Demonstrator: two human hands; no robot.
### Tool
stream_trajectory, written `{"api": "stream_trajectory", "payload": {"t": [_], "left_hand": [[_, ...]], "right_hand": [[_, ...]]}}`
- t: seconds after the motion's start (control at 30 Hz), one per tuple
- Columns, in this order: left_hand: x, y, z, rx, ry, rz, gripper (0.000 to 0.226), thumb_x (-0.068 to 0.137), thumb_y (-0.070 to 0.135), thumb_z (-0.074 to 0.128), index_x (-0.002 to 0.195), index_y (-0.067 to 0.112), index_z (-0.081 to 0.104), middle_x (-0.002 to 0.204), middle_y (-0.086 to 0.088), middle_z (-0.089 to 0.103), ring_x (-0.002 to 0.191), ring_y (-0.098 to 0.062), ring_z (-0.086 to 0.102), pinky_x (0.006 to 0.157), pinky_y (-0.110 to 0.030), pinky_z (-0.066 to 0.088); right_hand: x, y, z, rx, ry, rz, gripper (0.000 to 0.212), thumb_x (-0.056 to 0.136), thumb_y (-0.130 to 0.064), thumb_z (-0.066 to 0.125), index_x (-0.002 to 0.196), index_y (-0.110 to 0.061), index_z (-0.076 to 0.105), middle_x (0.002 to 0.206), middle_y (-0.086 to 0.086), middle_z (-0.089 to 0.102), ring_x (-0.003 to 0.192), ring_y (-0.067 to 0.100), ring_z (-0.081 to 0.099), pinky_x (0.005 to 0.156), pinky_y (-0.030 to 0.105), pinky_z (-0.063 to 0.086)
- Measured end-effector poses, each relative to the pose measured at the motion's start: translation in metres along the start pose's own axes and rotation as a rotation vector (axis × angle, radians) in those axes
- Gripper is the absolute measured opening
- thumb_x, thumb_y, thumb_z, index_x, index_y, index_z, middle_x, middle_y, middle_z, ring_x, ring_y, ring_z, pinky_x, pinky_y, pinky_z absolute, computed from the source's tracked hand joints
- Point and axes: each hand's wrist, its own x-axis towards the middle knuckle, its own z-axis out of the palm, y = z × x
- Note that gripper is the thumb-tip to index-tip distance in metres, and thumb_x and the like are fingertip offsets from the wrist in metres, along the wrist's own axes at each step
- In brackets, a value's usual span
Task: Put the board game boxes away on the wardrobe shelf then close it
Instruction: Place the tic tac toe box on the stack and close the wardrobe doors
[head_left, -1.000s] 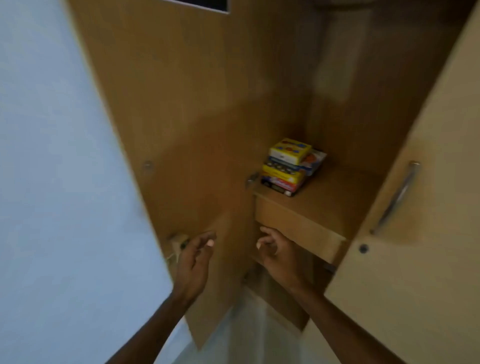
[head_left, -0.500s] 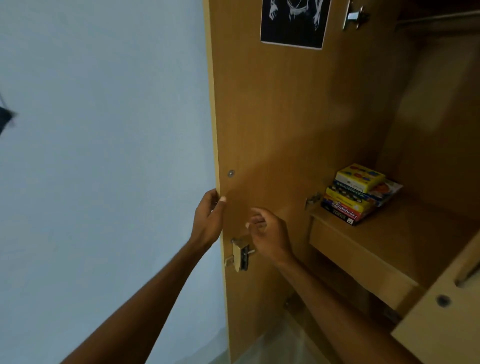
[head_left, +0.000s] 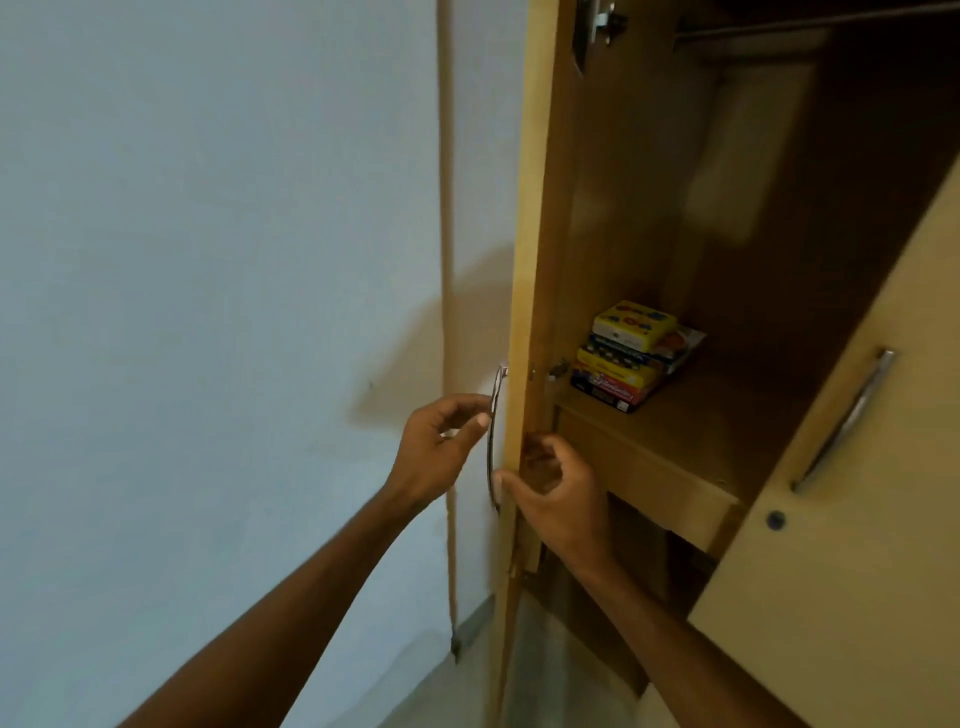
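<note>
Two hands at door edge (head_left: 524, 312) | left hand (head_left: 441, 452) fingers loosely curled, empty | right hand (head_left: 550, 493) pinching edge, fingertips hidden

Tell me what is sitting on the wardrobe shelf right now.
A stack of board game boxes sits on the shelf, yellow box on top. The left door, seen edge-on, hides the shelf's far left end.

Board game boxes (head_left: 628, 358) stacked on shelf (head_left: 691, 431), near its left front corner. Left door (head_left: 530, 260) edge-on, left of shelf; right door (head_left: 852, 519) right. Left hand (head_left: 441, 452) outside left door, right hand (head_left: 550, 488) at its edge.
</note>
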Motion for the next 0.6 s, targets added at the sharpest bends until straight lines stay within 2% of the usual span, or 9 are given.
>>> {"api": "stream_trajectory", "payload": {"t": [0.13,0.2,0.37,0.53,0.6], "left_hand": [[0.003,0.014,0.042,-0.098,-0.141,0.025,0.02,0.093,0.008,0.059,0.104,0.018,0.072,0.096,0.0,0.074,0.09,-0.018,0.072,0.076,-0.03,0.06],[0.005,0.016,0.061,-0.146,-0.183,0.028,0.019,0.092,0.008,0.061,0.106,0.014,0.072,0.095,-0.003,0.074,0.088,-0.021,0.072,0.074,-0.034,0.062],[0.014,0.026,0.114,-0.223,-0.293,0.045,0.017,0.09,0.007,0.064,0.105,0.009,0.072,0.095,-0.004,0.073,0.087,-0.02,0.071,0.073,-0.039,0.062],[0.03,0.036,0.17,-0.239,-0.359,0.082,0.015,0.09,0.005,0.064,0.103,0.004,0.07,0.092,-0.013,0.071,0.086,-0.029,0.069,0.071,-0.045,0.061],[0.04,0.038,0.193,-0.244,-0.368,0.077,0.015,0.089,0.005,0.064,0.103,0.002,0.069,0.09,-0.017,0.07,0.085,-0.035,0.068,0.071,-0.049,0.06]], "right_hand": [[-0.013,0.012,-0.035,-0.059,0.097,-0.009,0.034,0.076,-0.043,0.074,0.106,-0.032,0.064,0.097,-0.018,0.07,0.09,-0.002,0.066,0.078,0.031,0.06],[-0.018,0.017,-0.052,-0.076,0.14,0.011,0.03,0.078,-0.038,0.074,0.106,-0.033,0.063,0.091,-0.018,0.069,0.085,-0.003,0.066,0.072,0.029,0.061],[-0.016,0.033,-0.097,-0.172,0.256,0.011,0.027,0.081,-0.023,0.074,0.106,-0.025,0.064,0.085,-0.023,0.065,0.079,-0.01,0.064,0.063,0.006,0.051],[-0.001,0.054,-0.139,-0.231,0.378,0.026,0.027,0.081,-0.019,0.074,0.107,-0.021,0.067,0.088,-0.017,0.067,0.077,-0.006,0.065,0.067,0.009,0.052],[0.008,0.062,-0.155,-0.218,0.438,0.022,0.026,0.081,-0.017,0.074,0.106,-0.02,0.068,0.089,-0.016,0.068,0.078,-0.004,0.066,0.069,0.016,0.056]]}}
